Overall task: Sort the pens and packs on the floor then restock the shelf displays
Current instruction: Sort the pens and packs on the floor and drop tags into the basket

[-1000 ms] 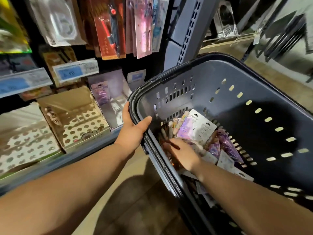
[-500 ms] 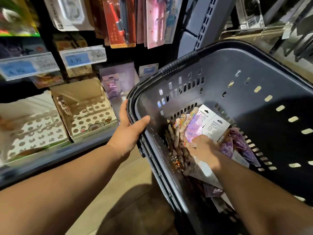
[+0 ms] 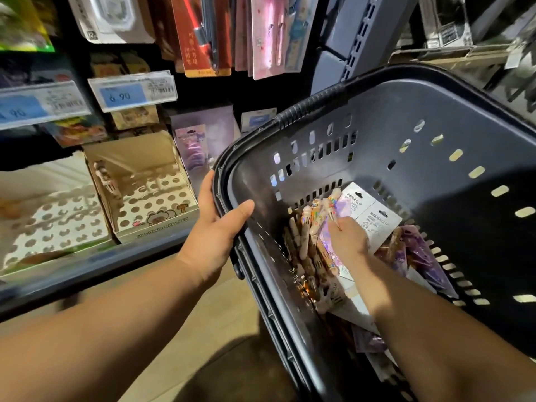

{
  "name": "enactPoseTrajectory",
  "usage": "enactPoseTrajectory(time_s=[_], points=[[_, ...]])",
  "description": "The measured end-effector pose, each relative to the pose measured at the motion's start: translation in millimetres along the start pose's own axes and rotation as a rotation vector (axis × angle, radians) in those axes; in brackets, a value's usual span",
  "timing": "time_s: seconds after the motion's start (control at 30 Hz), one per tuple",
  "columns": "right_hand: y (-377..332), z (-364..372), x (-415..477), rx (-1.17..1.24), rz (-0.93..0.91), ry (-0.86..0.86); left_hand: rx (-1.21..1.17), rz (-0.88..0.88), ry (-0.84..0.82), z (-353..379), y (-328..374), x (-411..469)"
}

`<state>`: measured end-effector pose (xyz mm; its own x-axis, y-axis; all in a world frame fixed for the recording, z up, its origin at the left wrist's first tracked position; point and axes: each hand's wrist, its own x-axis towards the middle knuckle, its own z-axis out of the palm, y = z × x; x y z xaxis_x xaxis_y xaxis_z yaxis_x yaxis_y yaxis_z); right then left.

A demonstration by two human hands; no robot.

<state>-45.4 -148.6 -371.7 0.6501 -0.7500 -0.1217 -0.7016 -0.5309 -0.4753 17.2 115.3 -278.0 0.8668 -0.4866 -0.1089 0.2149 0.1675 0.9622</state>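
A dark grey shopping basket [image 3: 406, 117] is tilted toward me. My left hand [image 3: 216, 230] grips its near-left rim, thumb inside and fingers outside. Inside lie several cream multi-colour pens [image 3: 307, 227], white binder clip packs [image 3: 374, 219] and purple packs [image 3: 420, 253]. My right hand [image 3: 346, 242] reaches down into the pile, its fingers curled round a few pens and a shiny purple pack. On the shelf at left stands an open ball pen display box [image 3: 150, 198] with rows of round holes.
A second holed display tray [image 3: 49, 224] sits further left on the shelf. Price tags [image 3: 132, 92] hang above, with carded pen packs [image 3: 203, 33] on hooks. A grey shelf upright [image 3: 356, 39] stands behind the basket. Tan floor [image 3: 197, 343] shows between my arms.
My right hand has moved deeper and further right in the basket, from the pens at the near wall onto the pens and purple pack. The basket has swung nearer; my left hand keeps its grip.
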Motion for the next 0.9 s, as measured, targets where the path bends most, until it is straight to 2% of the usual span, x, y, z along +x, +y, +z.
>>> enactPoseTrajectory(time_s=[0.13,0.27,0.57,0.7,0.9], points=[[-22,13,18,0.049,0.101,-0.054,0.008,0.003,-0.004,2,-1,-1],[-25,35,28,0.117,0.236,-0.005,-0.022,0.021,-0.009,3,-2,-1],[-26,31,19,-0.022,0.072,-0.112,-0.035,0.043,0.014,-2,-4,0],[-17,40,8,-0.180,0.043,-0.170,-0.015,0.049,0.018,0,-3,4],[-28,49,0,-0.261,0.088,-0.198,0.002,0.054,0.021,0,-2,6]])
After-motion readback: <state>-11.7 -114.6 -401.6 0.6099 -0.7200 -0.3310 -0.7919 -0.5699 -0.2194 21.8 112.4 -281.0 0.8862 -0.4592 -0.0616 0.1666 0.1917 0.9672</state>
